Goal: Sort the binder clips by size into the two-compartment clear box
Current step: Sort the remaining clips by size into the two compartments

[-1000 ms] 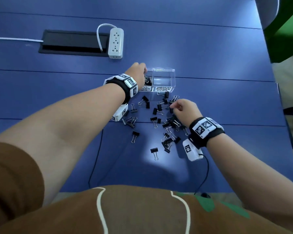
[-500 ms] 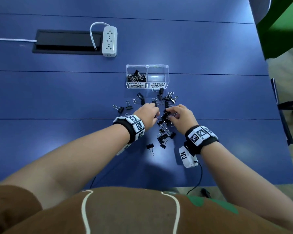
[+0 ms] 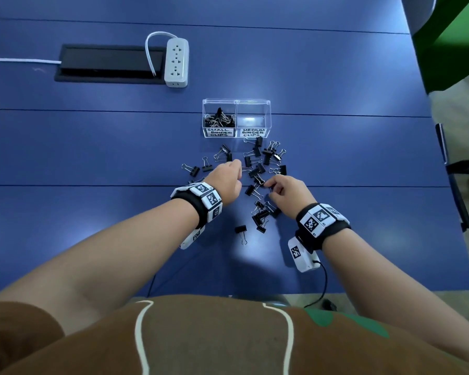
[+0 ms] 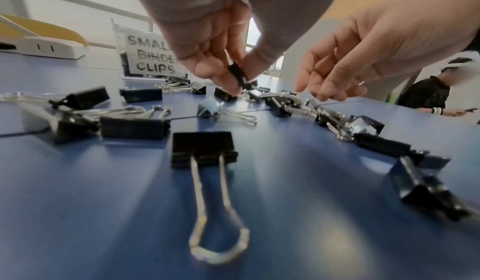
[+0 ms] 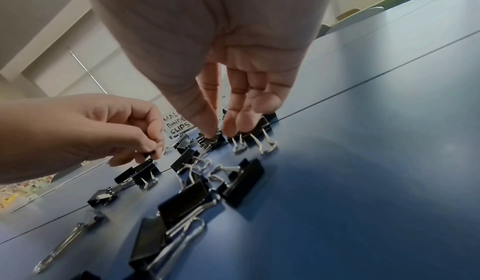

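Note:
The clear two-compartment box (image 3: 236, 102) stands beyond the pile of black binder clips (image 3: 257, 169). Its left part, labelled small, holds several clips (image 3: 219, 119); its right part, labelled medium, holds none. My left hand (image 3: 237, 169) is low over the pile. In the left wrist view its thumb and fingers (image 4: 207, 72) pinch a small black clip (image 4: 237, 74) just off the table. My right hand (image 3: 268, 185) hovers beside it, fingers (image 5: 230, 126) pointing down and touching clips (image 5: 211, 139), with nothing held between them.
A large clip (image 4: 203, 149) lies alone near my left wrist, and more clips (image 3: 261, 217) lie under my right wrist. A white power strip (image 3: 176, 63) and a black cable slot (image 3: 109, 63) sit at the back left. The table's right edge (image 3: 444, 169) is near.
My left hand has come back from the small compartment to the pile and taken a small clip. The right hand has stayed over the pile, shifting only slightly.

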Action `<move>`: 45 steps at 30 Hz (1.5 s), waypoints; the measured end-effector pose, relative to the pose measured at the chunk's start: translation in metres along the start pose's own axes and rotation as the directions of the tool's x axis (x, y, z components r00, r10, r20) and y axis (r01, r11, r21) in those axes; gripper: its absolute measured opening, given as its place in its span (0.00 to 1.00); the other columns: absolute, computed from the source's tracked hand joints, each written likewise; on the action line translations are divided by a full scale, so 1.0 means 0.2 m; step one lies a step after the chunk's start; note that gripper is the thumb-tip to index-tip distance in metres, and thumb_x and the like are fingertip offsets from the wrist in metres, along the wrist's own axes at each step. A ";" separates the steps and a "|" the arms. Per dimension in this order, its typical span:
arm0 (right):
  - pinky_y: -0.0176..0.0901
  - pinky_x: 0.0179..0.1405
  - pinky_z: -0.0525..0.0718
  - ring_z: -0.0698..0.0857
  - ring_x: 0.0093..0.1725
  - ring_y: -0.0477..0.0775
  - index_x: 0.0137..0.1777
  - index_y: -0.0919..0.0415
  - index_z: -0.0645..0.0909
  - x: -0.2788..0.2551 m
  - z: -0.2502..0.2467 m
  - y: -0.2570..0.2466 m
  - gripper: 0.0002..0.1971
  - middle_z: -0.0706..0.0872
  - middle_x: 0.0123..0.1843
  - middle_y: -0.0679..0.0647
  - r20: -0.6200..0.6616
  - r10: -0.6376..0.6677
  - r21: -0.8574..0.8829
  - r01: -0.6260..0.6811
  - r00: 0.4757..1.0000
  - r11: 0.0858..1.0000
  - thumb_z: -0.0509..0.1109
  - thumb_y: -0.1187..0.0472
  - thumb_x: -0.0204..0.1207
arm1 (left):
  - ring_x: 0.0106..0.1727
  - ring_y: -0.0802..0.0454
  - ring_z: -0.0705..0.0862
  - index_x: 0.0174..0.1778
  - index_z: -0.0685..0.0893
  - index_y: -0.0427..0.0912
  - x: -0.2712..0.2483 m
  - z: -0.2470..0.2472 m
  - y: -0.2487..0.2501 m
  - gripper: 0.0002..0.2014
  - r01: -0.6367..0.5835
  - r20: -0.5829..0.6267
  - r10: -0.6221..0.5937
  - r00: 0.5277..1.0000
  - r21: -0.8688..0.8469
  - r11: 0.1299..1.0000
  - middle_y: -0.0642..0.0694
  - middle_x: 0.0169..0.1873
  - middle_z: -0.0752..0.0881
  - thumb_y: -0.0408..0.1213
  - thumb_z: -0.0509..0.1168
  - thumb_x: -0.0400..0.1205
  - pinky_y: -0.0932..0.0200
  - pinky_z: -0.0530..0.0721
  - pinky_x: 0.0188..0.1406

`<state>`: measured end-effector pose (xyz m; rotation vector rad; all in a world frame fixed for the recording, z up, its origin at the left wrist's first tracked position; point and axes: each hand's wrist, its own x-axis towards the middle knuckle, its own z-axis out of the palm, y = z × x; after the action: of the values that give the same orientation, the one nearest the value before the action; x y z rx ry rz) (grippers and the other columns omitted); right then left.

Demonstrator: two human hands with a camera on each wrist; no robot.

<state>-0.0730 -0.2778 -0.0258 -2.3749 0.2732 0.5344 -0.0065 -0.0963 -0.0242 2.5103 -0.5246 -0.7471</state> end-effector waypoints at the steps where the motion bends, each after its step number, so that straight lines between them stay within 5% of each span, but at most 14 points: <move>1: 0.47 0.45 0.85 0.84 0.41 0.57 0.49 0.52 0.82 0.00 0.00 0.01 0.11 0.85 0.39 0.56 -0.005 0.008 0.000 -0.008 1.000 1.000 0.64 0.67 0.72 | 0.41 0.41 0.75 0.46 0.72 0.40 -0.02 0.00 0.01 0.06 0.001 -0.007 -0.001 1.000 -0.010 1.000 0.41 0.43 0.79 0.27 0.55 0.77 0.49 0.76 0.42; 6: 0.45 0.45 0.82 0.80 0.42 0.52 0.43 0.51 0.80 -0.07 0.02 0.03 0.04 0.81 0.41 0.49 0.051 -0.018 -0.102 0.023 0.999 0.995 0.71 0.56 0.70 | 0.57 0.42 0.76 0.46 0.81 0.41 -0.05 0.05 0.07 0.11 -0.098 0.074 0.089 0.993 0.127 0.987 0.41 0.51 0.81 0.33 0.53 0.82 0.44 0.79 0.58; 10: 0.50 0.48 0.81 0.75 0.49 0.52 0.51 0.54 0.78 -0.10 0.10 0.04 0.17 0.74 0.49 0.51 0.111 -0.033 -0.224 0.057 0.993 0.973 0.76 0.51 0.66 | 0.58 0.43 0.75 0.53 0.83 0.42 -0.07 0.17 0.12 0.10 -0.233 0.066 0.225 0.972 0.177 0.956 0.43 0.55 0.80 0.34 0.58 0.81 0.46 0.79 0.57; 14: 0.49 0.45 0.79 0.74 0.44 0.54 0.49 0.60 0.78 -0.11 0.13 0.06 0.15 0.71 0.47 0.51 0.086 -0.015 -0.224 0.034 0.996 0.974 0.75 0.53 0.69 | 0.60 0.42 0.74 0.58 0.81 0.40 -0.06 0.22 0.11 0.12 -0.311 0.121 0.289 0.950 0.250 0.917 0.42 0.57 0.78 0.35 0.64 0.79 0.45 0.80 0.57; 30: 0.44 0.46 0.78 0.75 0.45 0.50 0.51 0.56 0.78 -0.13 0.00 0.12 0.09 0.74 0.44 0.48 -0.070 -0.080 -0.119 0.071 0.994 0.990 0.70 0.55 0.75 | 0.57 0.43 0.75 0.53 0.80 0.37 -0.08 0.12 -0.06 0.08 -0.249 0.013 0.254 0.967 0.249 0.936 0.41 0.54 0.79 0.37 0.63 0.82 0.51 0.79 0.55; 34: 0.45 0.45 0.79 0.72 0.44 0.47 0.45 0.52 0.79 -0.16 0.05 0.06 0.05 0.72 0.41 0.45 0.058 -0.196 -0.163 0.203 0.979 0.965 0.71 0.56 0.72 | 0.55 0.43 0.76 0.52 0.78 0.37 -0.10 0.13 -0.08 0.08 -0.268 -0.004 0.280 0.960 0.277 0.923 0.41 0.54 0.79 0.38 0.62 0.82 0.51 0.78 0.53; 38: 0.45 0.45 0.79 0.79 0.47 0.53 0.46 0.55 0.77 -0.23 0.14 0.00 0.12 0.78 0.48 0.49 0.227 -0.139 -0.309 0.206 0.964 0.928 0.71 0.49 0.71 | 0.56 0.42 0.76 0.54 0.77 0.37 -0.10 0.13 -0.08 0.08 -0.248 -0.002 0.257 0.966 0.256 0.934 0.40 0.54 0.79 0.37 0.60 0.83 0.50 0.78 0.56; 41: 0.49 0.48 0.81 0.81 0.54 0.59 0.54 0.60 0.76 -0.25 0.20 -0.01 0.13 0.78 0.58 0.54 0.241 -0.127 -0.336 0.206 0.962 0.919 0.68 0.53 0.75 | 0.56 0.43 0.76 0.54 0.76 0.38 -0.10 0.13 -0.09 0.07 -0.230 -0.014 0.239 0.971 0.227 0.946 0.41 0.53 0.80 0.36 0.59 0.83 0.50 0.78 0.56; 45: 0.56 0.45 0.83 0.82 0.51 0.66 0.52 0.66 0.78 -0.22 0.24 -0.04 0.08 0.81 0.54 0.60 0.159 -0.218 -0.264 0.255 0.963 0.930 0.62 0.63 0.77 | 0.53 0.43 0.78 0.51 0.77 0.39 -0.10 0.10 -0.10 0.04 -0.185 -0.074 0.197 0.978 0.138 0.973 0.42 0.51 0.80 0.34 0.60 0.82 0.46 0.80 0.55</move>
<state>-0.1243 -0.2378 -0.0351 -2.5868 -0.1592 0.6409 -0.0294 -0.0772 -0.0421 2.5509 -0.7944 -0.5438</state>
